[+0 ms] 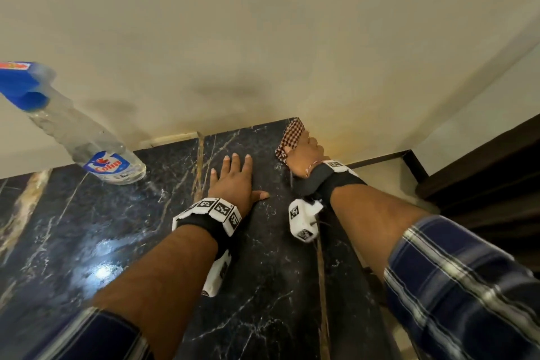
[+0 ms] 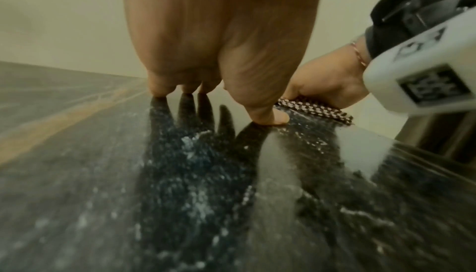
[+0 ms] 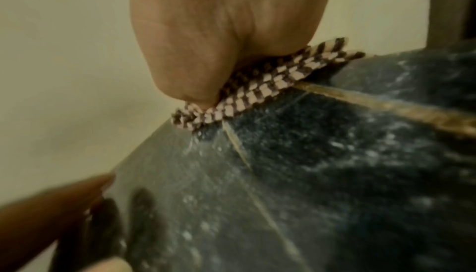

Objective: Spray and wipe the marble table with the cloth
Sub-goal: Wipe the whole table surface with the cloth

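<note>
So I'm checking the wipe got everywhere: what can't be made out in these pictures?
- Marble table: near and left parts cut off by the head view's edge and covered by the forearms.
- Marble under the cloth: hidden by the right hand.
- Spray bottle: top cut off at the left edge.
- Wetness: wrist views too blurred.

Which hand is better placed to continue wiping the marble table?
Right. The right hand already holds the checkered cloth on the marble table; the left hand lies flat, empty.
</note>
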